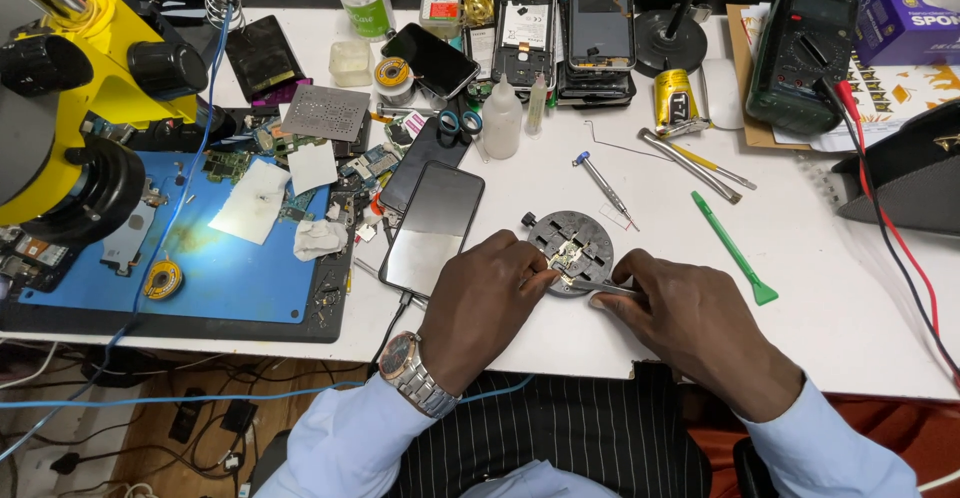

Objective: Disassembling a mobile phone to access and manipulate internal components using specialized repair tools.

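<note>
While a small circuit board point(568, 255) sits clamped at the middle of the round grey holder point(590, 233), the work on it looks to be under way rather than finished: the board is already seated in the fixture, and a thin metal tool, probably tweezers point(600, 285), lies with its tip at the board's lower edge, so the fine handling appears to be what is left, though what exactly is being lifted or set there is too small to tell. The right hand point(690, 320) pinches the tweezers between thumb and forefinger, fingers drawn close together, its other fingers curled on the white table point(830, 308). The left hand point(485, 303) has its fingers bunched, thumb and forefinger meeting at the holder's near left rim, touching it or the tool's tip; which one I cannot tell. Just beyond the left fingers lies a dark phone point(432, 228), face up. Beyond the right fingers a small screwdriver point(603, 188) rests, and farther to their right a green plastic pry tool point(735, 250). Well off past the left hand spreads a blue work mat point(230, 278) under a yellow microscope point(70, 88)
</note>
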